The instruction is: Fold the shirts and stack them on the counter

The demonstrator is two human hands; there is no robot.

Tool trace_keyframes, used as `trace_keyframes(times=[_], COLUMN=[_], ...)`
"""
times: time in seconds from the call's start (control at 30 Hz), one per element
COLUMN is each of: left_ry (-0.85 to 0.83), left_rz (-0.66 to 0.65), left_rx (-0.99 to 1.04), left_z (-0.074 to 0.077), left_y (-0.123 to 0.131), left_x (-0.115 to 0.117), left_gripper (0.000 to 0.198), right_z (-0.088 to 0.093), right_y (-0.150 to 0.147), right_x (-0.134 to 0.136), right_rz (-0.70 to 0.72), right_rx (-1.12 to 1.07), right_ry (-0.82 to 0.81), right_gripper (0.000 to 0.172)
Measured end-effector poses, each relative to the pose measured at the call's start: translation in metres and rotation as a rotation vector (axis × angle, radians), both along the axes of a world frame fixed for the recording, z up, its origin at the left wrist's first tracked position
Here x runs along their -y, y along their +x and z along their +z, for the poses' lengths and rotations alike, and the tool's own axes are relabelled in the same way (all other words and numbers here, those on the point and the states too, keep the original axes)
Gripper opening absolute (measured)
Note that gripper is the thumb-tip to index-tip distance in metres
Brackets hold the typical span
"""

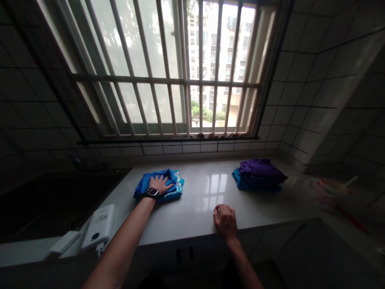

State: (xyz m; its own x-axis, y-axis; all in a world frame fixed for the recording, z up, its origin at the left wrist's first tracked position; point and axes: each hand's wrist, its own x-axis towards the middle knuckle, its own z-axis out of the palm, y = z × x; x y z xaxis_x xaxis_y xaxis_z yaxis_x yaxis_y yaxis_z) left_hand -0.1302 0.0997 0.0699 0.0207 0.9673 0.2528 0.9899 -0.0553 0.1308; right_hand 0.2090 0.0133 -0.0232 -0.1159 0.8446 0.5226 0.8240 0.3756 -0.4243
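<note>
My left hand (160, 184) lies flat, fingers spread, on a crumpled bright blue garment (143, 184) with a pale print along one side. A black smartwatch (152, 192) sits on that wrist. My right hand (225, 221) rests curled near the front edge of the pale stone countertop (192, 212), holding nothing. To its upper right, beyond arm's length of the fingers, lies a folded stack (258, 175) of a purple garment over a blue one.
A black cooktop (54, 204) is set into the counter on the left. A white plastic device (98, 226) lies near its front edge. A blurred plastic bag (329, 192) sits at the far right. Tiled walls and a barred window (162, 68) stand behind the counter.
</note>
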Motion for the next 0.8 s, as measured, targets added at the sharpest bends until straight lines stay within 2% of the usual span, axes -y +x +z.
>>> trace_keyframes(times=[0.1,0.17,0.2,0.27,0.3,0.33,0.4,0.47,0.53,0.8], left_ry=[-0.049,-0.073,-0.096,-0.191,-0.241,-0.264,-0.203,-0.088,-0.026,-0.059], left_rz=[-0.070,-0.136,-0.175,-0.265,-0.271,-0.244,-0.147,-0.071,-0.056,-0.150], left_rx=[-0.001,0.060,0.126,0.572,0.774,0.946,1.146,1.203,1.196,1.163], left_z=[0.015,0.011,0.004,-0.017,-0.029,-0.041,-0.060,-0.071,-0.074,-0.073], left_y=[0.039,0.069,0.082,0.101,0.107,0.111,0.114,0.114,0.113,0.117], left_x=[0.007,0.027,0.040,0.070,0.084,0.097,0.116,0.127,0.132,0.134], left_gripper=[0.028,0.027,0.031,0.041,0.047,0.053,0.055,0.051,0.048,0.051], right_z=[0.000,0.000,0.000,-0.001,-0.001,-0.001,-0.001,-0.001,0.001,0.009], right_y=[-0.001,-0.002,-0.002,-0.003,-0.004,-0.004,-0.004,-0.003,-0.002,-0.006], right_x=[-0.001,-0.002,-0.002,-0.003,-0.003,-0.003,-0.003,-0.003,-0.003,0.004], right_rz=[0.002,0.005,0.004,-0.001,-0.004,-0.006,-0.010,-0.012,-0.015,0.002], right_rx=[-0.012,-0.027,-0.031,-0.033,-0.031,-0.026,-0.011,0.003,0.018,0.145], right_ry=[0.007,0.009,0.010,0.014,0.017,0.020,0.026,0.027,0.021,-0.056], right_gripper=[0.012,0.012,0.011,0.011,0.011,0.011,0.011,0.011,0.011,0.011])
